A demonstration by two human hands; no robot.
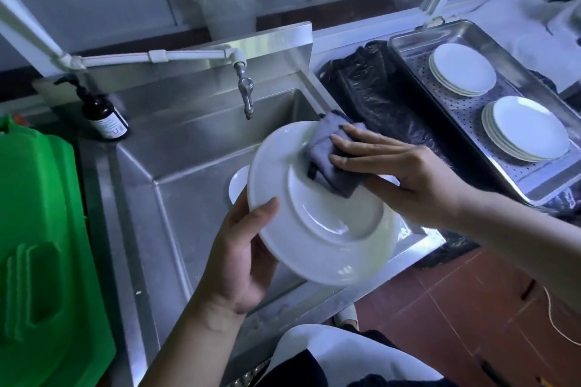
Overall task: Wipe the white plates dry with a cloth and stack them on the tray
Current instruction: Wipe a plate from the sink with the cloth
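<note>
My left hand (240, 256) grips the lower left rim of a white plate (317, 229), held tilted over the sink with its underside facing me. My right hand (396, 174) presses a folded grey cloth (330, 155) against the plate's upper right part, fingers laid flat on the cloth and the thumb under its lower edge. More white plates lie in the sink (239, 185) below, mostly hidden by the held plate. On the steel tray (518, 185) at the right stand two stacks of white plates, one far (462, 72), one near (528, 129).
A tap (246, 89) hangs over the steel sink (188, 148). A brown pump bottle (103, 116) stands at the sink's back left corner. A green plastic lid (41, 248) fills the left side. Black plastic sheeting (371, 94) lies between sink and tray.
</note>
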